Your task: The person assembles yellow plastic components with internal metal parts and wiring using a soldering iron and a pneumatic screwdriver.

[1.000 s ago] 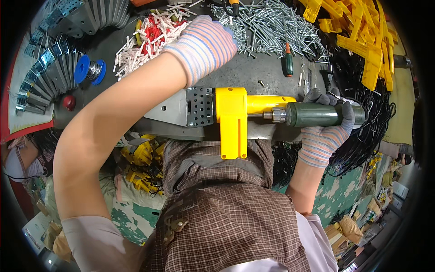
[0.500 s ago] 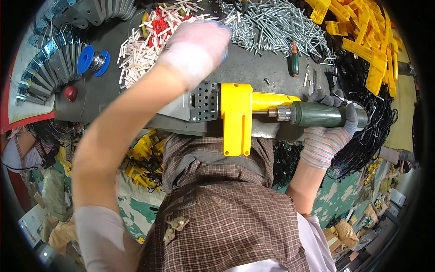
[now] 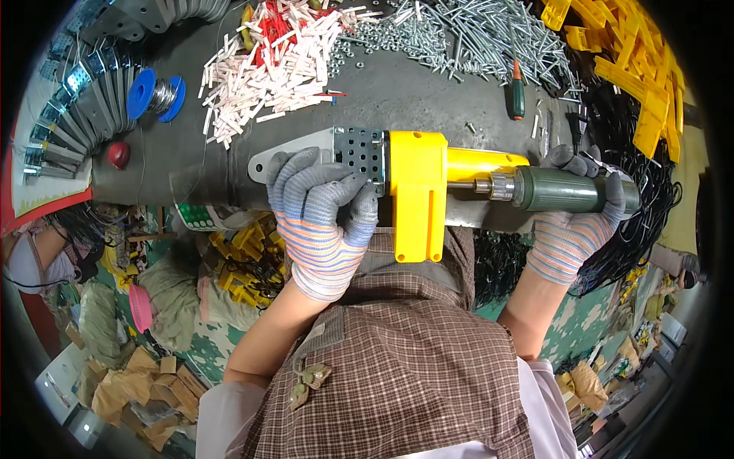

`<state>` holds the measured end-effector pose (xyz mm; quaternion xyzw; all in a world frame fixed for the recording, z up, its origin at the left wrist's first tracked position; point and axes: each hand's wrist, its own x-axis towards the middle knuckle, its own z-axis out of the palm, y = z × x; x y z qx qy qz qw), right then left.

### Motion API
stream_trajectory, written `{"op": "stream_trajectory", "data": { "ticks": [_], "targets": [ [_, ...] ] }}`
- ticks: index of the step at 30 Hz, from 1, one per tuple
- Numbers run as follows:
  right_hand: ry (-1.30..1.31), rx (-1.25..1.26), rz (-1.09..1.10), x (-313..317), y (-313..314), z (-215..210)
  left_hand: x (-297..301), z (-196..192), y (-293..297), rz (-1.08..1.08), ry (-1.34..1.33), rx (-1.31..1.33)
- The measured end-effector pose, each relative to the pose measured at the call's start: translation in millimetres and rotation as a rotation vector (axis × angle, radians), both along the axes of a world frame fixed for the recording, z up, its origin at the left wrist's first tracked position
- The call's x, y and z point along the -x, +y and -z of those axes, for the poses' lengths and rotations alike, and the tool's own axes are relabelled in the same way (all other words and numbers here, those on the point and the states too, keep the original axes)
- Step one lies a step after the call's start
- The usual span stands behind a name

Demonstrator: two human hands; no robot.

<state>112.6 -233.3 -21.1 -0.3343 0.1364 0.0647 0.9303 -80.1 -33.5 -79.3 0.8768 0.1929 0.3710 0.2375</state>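
A yellow plastic housing [image 3: 418, 195] joined to a perforated metal guard [image 3: 359, 153] and a flat grey metal plate [image 3: 298, 149] lies across the table's near edge. My left hand [image 3: 325, 218], in a grey-palmed striped glove, is closed against the guard's near side, thumb and fingertips close to the housing; anything small between them is hidden. In my right hand [image 3: 573, 229], gloved alike, is a dark green electric screwdriver [image 3: 562, 190]. It lies level, its shaft [image 3: 461, 185] reaching the right side of the housing, alongside the yellow handle [image 3: 485, 162].
White sleeves [image 3: 267, 73] and red pieces are heaped far left of centre, beside nuts [image 3: 375, 38] and screws [image 3: 489, 38]. A wire spool [image 3: 157, 96] and metal plates [image 3: 99, 84] stand left. Right are a small screwdriver [image 3: 518, 96], black cables [image 3: 634, 214] and yellow parts [image 3: 642, 69].
My left hand has come back from the far heaps to the perforated guard. The yellow housing and the electric screwdriver appear slightly farther right in view; my right hand keeps its hold.
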Motion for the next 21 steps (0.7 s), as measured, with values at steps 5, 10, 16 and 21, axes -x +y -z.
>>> {"op": "stream_trajectory", "data": {
  "ticks": [5,10,16,21],
  "targets": [
    [-0.019,-0.013,0.013,-1.9,-3.9,2.9,2.5,3.1,-0.8,0.050,-0.033,-0.027],
    [-0.035,-0.106,-0.057,-3.5,-6.2,5.4,1.5,7.8,-0.2,0.053,-0.051,-0.063],
    [-0.031,-0.227,-0.075,1.5,-4.2,5.8,-1.5,10.4,1.0,0.098,-0.101,-0.083],
    [-0.038,-0.262,-0.109,2.0,-3.7,5.5,-0.6,6.3,2.1,0.112,-0.076,-0.048]
  ]
}}
